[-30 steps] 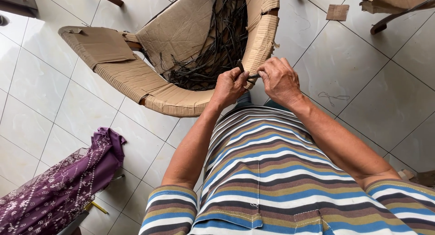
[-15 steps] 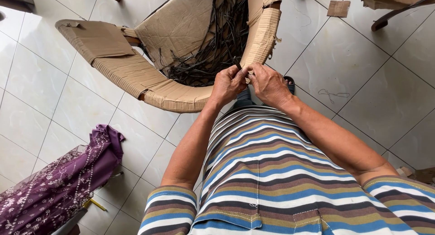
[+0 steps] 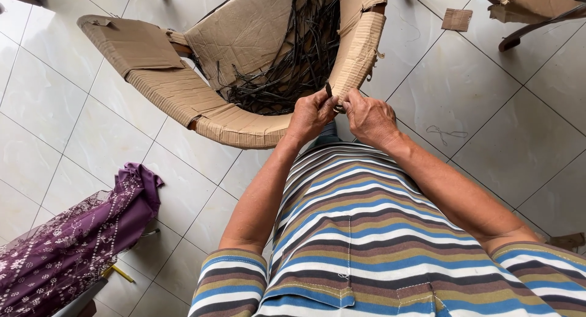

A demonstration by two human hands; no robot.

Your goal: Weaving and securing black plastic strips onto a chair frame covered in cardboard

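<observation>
Both hands lower now — left hand (image 3: 312, 114), right hand (image 3: 366, 116) pinching dark strand (image 3: 329, 90) beside cardboard-wrapped chair frame (image 3: 244, 124).

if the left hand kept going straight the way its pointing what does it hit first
The left hand points up and slightly right, toward the cardboard-wrapped chair frame. It would likely meet that wrapped edge first, right beside the dark strip it pinches with the right hand. Depth is hard to judge from above.

Both hands (image 3: 342, 112) pinch dark strand (image 3: 328, 88) (chair frame (image 3: 244, 124)).

head-worn view, steeply downward, close
</observation>
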